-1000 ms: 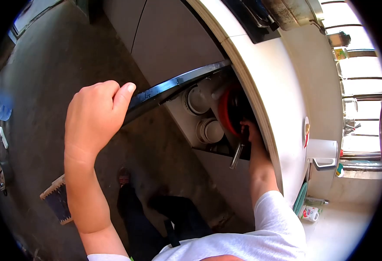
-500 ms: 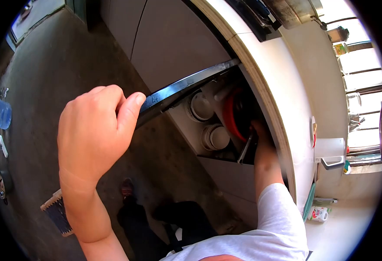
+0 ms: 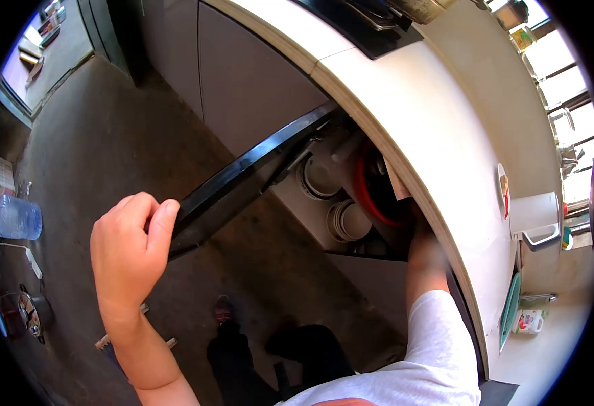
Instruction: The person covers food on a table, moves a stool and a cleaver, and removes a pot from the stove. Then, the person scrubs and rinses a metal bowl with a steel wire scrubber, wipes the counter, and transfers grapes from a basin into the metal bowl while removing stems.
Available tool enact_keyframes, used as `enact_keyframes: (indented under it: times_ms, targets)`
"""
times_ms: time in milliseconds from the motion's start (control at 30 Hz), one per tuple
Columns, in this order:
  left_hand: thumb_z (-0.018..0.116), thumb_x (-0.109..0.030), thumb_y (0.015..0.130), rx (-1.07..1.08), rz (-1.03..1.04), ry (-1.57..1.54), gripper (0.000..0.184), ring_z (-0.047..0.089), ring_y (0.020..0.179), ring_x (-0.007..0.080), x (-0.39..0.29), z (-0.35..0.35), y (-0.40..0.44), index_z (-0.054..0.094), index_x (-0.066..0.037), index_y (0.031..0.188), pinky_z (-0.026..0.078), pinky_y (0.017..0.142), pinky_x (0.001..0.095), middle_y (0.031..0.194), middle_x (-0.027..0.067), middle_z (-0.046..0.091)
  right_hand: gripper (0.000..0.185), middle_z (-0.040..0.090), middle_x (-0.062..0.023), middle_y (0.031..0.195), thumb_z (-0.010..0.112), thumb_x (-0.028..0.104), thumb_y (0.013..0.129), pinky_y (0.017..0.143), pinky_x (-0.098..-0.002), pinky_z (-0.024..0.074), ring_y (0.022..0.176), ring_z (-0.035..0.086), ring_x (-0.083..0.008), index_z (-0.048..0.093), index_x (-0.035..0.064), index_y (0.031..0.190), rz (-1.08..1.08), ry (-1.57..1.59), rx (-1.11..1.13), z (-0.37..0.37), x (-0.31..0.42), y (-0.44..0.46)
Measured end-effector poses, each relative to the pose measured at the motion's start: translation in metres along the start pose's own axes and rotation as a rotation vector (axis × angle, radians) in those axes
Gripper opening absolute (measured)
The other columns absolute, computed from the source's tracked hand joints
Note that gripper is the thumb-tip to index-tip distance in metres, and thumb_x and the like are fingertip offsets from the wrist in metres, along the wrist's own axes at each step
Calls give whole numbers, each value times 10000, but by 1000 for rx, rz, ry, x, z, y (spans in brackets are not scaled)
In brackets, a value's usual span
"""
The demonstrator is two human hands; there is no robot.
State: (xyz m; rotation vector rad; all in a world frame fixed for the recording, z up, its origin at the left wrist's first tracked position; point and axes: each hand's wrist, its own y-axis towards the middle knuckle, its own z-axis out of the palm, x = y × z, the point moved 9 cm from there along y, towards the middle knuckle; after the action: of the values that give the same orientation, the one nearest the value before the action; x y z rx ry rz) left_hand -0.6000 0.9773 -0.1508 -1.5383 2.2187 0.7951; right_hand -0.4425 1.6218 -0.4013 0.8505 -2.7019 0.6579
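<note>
My left hand [image 3: 134, 237] has its fingers closed over the outer edge of an open cabinet door [image 3: 249, 159], which has a glossy black rim. Inside the cabinet stand two stacks of white bowls [image 3: 351, 222], and beside them a red basin [image 3: 366, 186] with dark contents. A flat pale piece [image 3: 397, 177] shows between the basin and the countertop edge. My right arm reaches under the counter next to the basin. Shadow covers my right hand [image 3: 418, 220], so its fingers and anything in them are hidden.
Above the cabinet runs a white countertop [image 3: 405, 115] with a black stove [image 3: 361, 24] and a white pitcher [image 3: 537, 216]. On the floor at left are a large blue water bottle [image 3: 16, 218], a power strip [image 3: 33, 262] and a pot [image 3: 34, 312].
The door edge and my left hand sit lower and further left in view. The metal handle by my right hand has gone from sight, and the flat pale piece has appeared.
</note>
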Motion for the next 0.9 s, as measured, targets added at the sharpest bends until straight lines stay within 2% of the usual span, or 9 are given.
enact_keyframes:
  times_ms: [500, 667, 767, 867, 900]
  targets:
    - [583, -200, 760, 82, -59, -37, 252, 490, 536, 285, 4, 9, -6, 479, -39, 597, 369, 473, 365, 579, 100, 496, 293, 563, -143, 904, 602, 188, 712, 701, -334, 471, 778, 573, -240, 542, 19, 944, -79, -313, -191, 13, 25, -34]
    - [566, -227, 771, 137, -97, -57, 243, 529, 606, 307, 3, 17, -14, 508, -43, 623, 414, 528, 397, 633, 107, 533, 319, 561, -149, 936, 605, 189, 715, 721, -335, 471, 805, 574, -245, 538, 14, 973, -152, -457, -302, 15, 49, -59]
    - [551, -237, 779, 175, -121, -77, 237, 535, 620, 318, 1, 25, -22, 511, -49, 641, 426, 545, 411, 664, 112, 546, 334, 559, -153, 956, 607, 190, 717, 733, -335, 471, 821, 575, -248, 535, 12, 990, -314, -576, -449, 18, 78, -91]
    - [535, -237, 787, 238, -162, -164, 226, 537, 637, 335, -4, 39, -37, 513, -46, 668, 431, 557, 420, 678, 132, 549, 350, 558, -157, 975, 609, 190, 719, 745, -336, 471, 837, 576, -251, 533, 10, 1008, -597, -652, -656, 20, 122, -148]
    - [533, -236, 788, 252, -192, -215, 223, 537, 647, 339, -7, 45, -44, 510, -45, 674, 432, 564, 422, 683, 135, 550, 355, 557, -158, 981, 610, 190, 719, 748, -336, 471, 843, 576, -252, 532, 9, 1014, -674, -621, -649, 22, 135, -175]
